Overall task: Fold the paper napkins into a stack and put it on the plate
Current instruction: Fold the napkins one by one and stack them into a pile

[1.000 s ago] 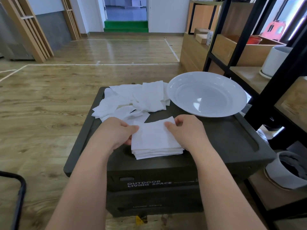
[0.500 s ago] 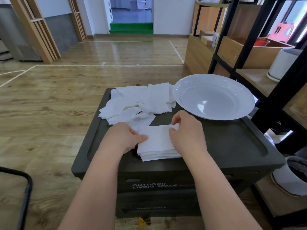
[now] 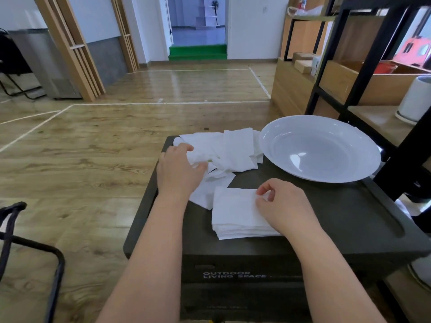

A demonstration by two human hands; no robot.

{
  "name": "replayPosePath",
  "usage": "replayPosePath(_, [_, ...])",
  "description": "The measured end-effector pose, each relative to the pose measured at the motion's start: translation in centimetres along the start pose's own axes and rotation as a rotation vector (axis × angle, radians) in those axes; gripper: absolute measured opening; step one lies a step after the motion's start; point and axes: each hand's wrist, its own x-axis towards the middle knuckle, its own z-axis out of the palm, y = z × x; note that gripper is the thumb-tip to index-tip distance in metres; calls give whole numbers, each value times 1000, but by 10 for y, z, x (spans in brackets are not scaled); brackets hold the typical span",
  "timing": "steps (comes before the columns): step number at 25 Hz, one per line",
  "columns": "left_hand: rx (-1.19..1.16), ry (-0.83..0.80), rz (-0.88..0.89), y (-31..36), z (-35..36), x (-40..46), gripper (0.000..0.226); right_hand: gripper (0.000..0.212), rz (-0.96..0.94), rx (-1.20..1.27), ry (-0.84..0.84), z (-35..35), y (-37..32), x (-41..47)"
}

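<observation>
A stack of folded white napkins (image 3: 235, 213) lies near the front of the dark box lid (image 3: 326, 220). My right hand (image 3: 283, 203) rests on the stack's right side, thumb and forefinger pinching the top napkin's edge. A loose pile of unfolded napkins (image 3: 235, 150) lies at the lid's far left. My left hand (image 3: 178, 170) is over that pile with its fingers spread, touching the napkins. The large white plate (image 3: 319, 148) sits at the lid's far right and holds nothing.
The lid belongs to a dark storage box marked "OUTDOOR LIVING SPACE" (image 3: 234, 275). A black metal shelf frame (image 3: 363, 66) with wooden shelves stands close on the right, holding a white pot (image 3: 415, 99). A black chair frame (image 3: 28, 248) is at the lower left. Wooden floor lies beyond.
My left hand has left the stack and reached forward onto the loose napkin pile. My right hand has stayed on the stack. The camera has shifted left.
</observation>
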Motion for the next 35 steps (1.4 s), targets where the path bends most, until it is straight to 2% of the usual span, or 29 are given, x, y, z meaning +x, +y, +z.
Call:
replayPosePath(5, [-15, -108, -46, 1, 15, 7, 43, 7, 4, 95, 52, -3, 0, 3])
replayPosePath(9, [-31, 46, -59, 0, 14, 7, 24, 7, -1, 119, 62, -3, -1, 2])
replayPosePath(15, [-60, 181, 51, 11, -3, 3, 21, 8, -17, 204, 158, -5, -4, 1])
replayPosePath(17, [-122, 130, 140, 20, -17, -2, 15, 13, -92, 280, 219, -5, -6, 0])
replayPosePath(19, [-172, 3, 233, 30, -32, -14, 13, 38, -205, 344, 232, -7, -9, -1])
replayPosePath(21, [-215, -141, 314, 39, -44, -31, 14, 59, -288, 399, 177, -9, -12, -2])
replayPosePath(23, [-322, -281, 360, 50, -57, -43, 13, 64, -344, 473, 99, -11, -15, -6])
replayPosePath(26, [-610, -370, 308, 61, -71, -49, 11, 34, -409, 650, -28, -17, -15, -9])
replayPosePath(28, [-745, -309, 197, 64, -75, -48, 12, 14, -391, 776, -90, -21, -16, -12])
replayPosePath(30, [-834, -262, 76, 64, -73, -48, 15, 7, -316, 880, -92, -25, -17, -14])
replayPosePath(32, [-823, -228, 8, 63, -70, -47, 20, 7, -238, 931, -47, -27, -16, -13])
replayPosePath(33, [-781, -194, 35, 61, -69, -47, 26, 7, -207, 940, -20, -27, -15, -13])
replayPosePath(35, [-635, -125, 215, 57, -69, -48, 38, 8, -159, 954, 29, -27, -14, -11])
